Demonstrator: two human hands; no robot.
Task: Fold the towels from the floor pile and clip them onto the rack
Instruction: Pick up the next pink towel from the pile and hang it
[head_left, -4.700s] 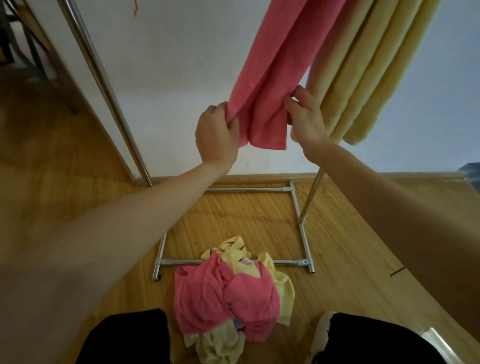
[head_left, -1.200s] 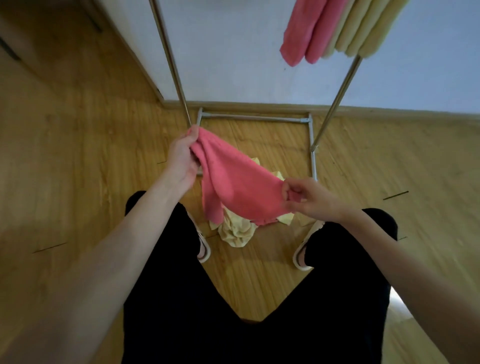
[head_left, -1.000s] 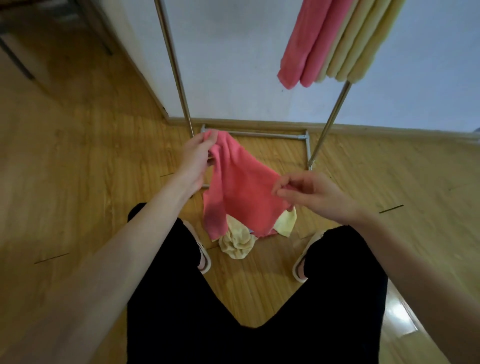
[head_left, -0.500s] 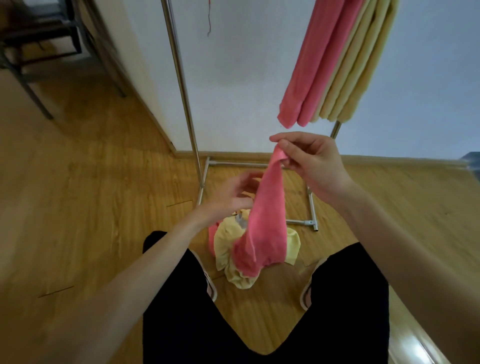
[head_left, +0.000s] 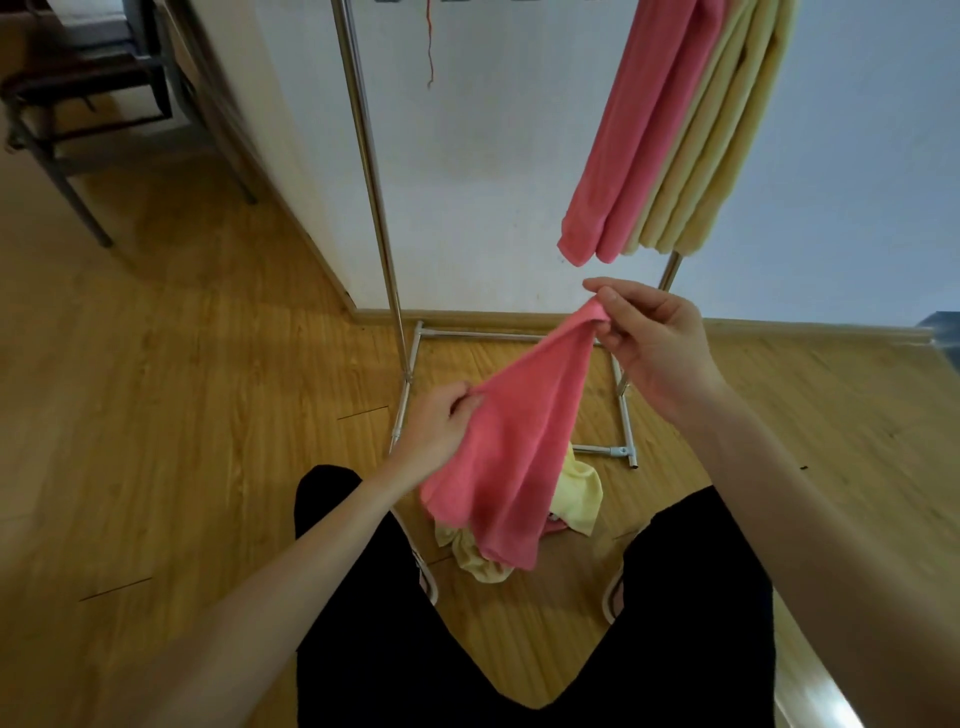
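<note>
Right hand pinches the pink terry towel's top corner; left hand grips its side edge. It hangs above the crumpled yellow floor pile, open wooden floor to the left.

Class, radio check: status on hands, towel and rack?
Left hand and right hand pinch pink towel, unfolded. Rack holds hung towels. Nothing blocking.

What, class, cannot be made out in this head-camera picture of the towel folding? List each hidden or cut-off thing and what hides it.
1. Clips and top rail of the rack: cut off by the top edge, above the hanging towels.
2. Floor pile: mostly hidden behind the pink towel held by the left hand and right hand; its count is unknowable.
3. Chair, top left: cut off by the frame edge and blurred.
</note>
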